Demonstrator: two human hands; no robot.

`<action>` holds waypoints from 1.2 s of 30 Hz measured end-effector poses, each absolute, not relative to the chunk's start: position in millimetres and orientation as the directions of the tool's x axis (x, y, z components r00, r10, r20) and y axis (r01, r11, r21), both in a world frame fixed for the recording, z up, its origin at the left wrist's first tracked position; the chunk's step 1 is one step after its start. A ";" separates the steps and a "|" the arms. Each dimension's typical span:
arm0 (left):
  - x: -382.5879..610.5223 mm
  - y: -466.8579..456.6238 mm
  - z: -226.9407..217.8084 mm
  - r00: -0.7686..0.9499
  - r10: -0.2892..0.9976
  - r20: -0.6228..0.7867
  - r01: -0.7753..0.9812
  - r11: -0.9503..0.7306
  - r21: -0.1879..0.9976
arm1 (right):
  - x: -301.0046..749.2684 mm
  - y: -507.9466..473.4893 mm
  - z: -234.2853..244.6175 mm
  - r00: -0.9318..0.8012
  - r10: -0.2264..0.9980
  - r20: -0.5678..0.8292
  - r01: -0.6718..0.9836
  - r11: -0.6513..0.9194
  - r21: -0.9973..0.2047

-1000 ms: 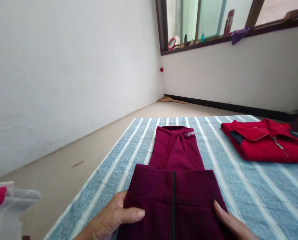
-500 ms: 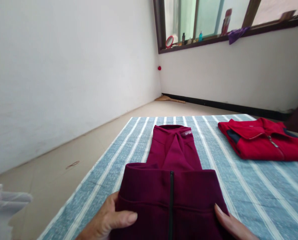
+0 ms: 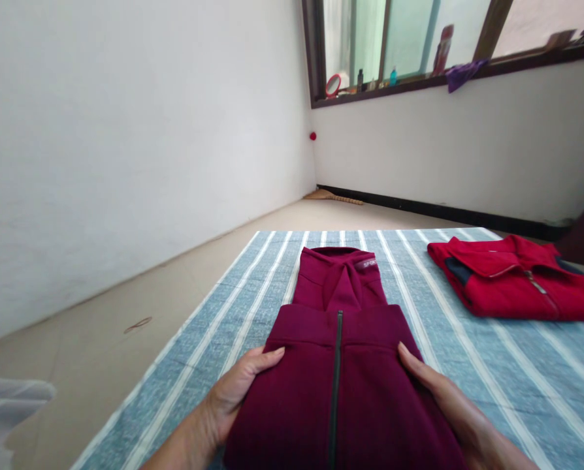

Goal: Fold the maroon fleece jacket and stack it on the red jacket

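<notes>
A maroon zip jacket (image 3: 341,391) lies on the blue striped cloth (image 3: 468,365), its lower part folded up over the body, with the collar and a small label at the far end. My left hand (image 3: 238,391) grips the fold's left edge, thumb on top. On the fold's right edge, my right hand (image 3: 443,398) holds the fabric with its fingers stretched along it. A dark zip runs down the middle between my hands.
A folded red jacket (image 3: 512,281) lies on the cloth at the far right. White fabric (image 3: 2,405) shows at the lower left edge. Bare floor (image 3: 140,307) lies left of the cloth. A window sill (image 3: 419,78) with bottles and a small mirror runs along the far wall.
Both hands carried the folded lower part of the maroon jacket forward and laid it down flatter over the body, covering more of the upper part below the collar.
</notes>
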State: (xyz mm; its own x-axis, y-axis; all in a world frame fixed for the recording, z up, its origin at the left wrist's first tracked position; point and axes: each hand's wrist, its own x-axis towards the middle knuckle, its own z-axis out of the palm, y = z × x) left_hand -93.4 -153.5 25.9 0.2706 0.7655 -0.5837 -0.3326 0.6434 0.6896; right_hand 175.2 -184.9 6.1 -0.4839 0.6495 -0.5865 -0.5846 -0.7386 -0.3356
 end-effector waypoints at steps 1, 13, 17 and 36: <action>-92.8 -154.2 24.5 0.263 0.756 -0.600 -0.332 0.655 0.679 | 174.9 -184.5 4.1 -0.482 0.651 -0.587 -0.593 -0.735 -0.328; -91.3 -152.0 15.4 0.242 0.716 -0.654 -0.362 0.692 0.624 | 174.0 -181.0 -5.3 -0.503 0.623 -0.599 -0.626 -0.740 -0.244; -92.2 -155.9 19.5 0.241 0.742 -0.626 -0.281 0.670 0.687 | 173.1 -179.5 -8.9 -0.488 0.667 -0.563 -0.639 -0.712 -0.290; -3.8 -144.0 41.6 0.468 0.867 -0.169 0.871 -0.421 0.254 | 175.0 -175.1 -20.8 -0.383 0.782 -0.491 -0.512 -0.622 -0.592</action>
State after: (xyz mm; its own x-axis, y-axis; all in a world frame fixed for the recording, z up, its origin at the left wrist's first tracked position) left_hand -3.8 -144.0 41.6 0.4684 0.8672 -0.1692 0.8709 -0.4209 0.2537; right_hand 175.0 -175.1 -20.8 -0.3830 0.7824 -0.4911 -0.5122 -0.6223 -0.5920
